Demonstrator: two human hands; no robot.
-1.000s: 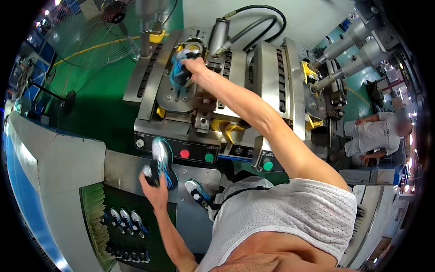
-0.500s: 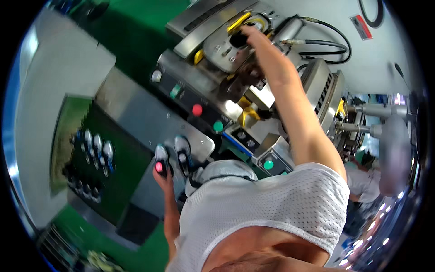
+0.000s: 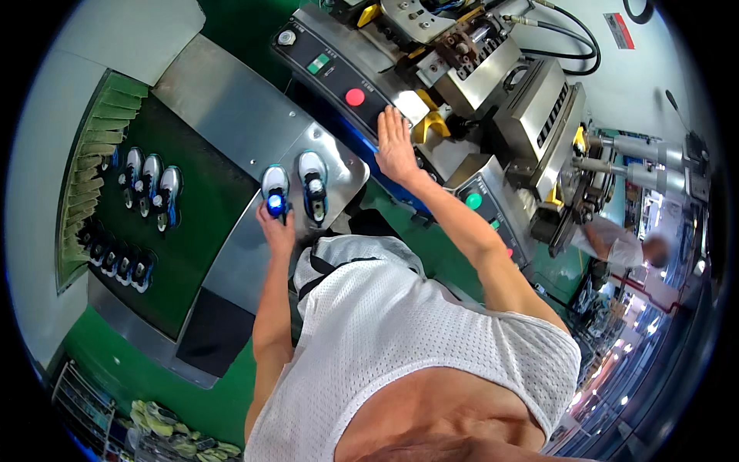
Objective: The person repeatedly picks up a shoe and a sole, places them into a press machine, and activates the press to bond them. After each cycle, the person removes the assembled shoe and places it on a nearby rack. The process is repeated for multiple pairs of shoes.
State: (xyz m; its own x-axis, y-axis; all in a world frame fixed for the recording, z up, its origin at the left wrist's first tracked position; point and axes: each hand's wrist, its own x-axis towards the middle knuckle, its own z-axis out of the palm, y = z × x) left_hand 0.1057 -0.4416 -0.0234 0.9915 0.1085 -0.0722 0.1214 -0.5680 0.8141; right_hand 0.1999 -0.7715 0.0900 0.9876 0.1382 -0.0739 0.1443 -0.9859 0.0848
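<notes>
Shoes (image 3: 314, 183), 2 on metal ledge (image 3: 225, 94), 1 between left fingers (image 3: 266, 220), right fingers (image 3: 394, 129) outstretched over control panel (image 3: 335, 83)

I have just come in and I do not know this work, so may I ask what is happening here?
A person has the left hand at the heel end of a shoe on the metal table; a second shoe stands beside it. The right hand is spread over the machine's front panel, near the red button; whether it presses anything is hidden. To the left, more shoes rest in rows on a dark green belt.
</notes>
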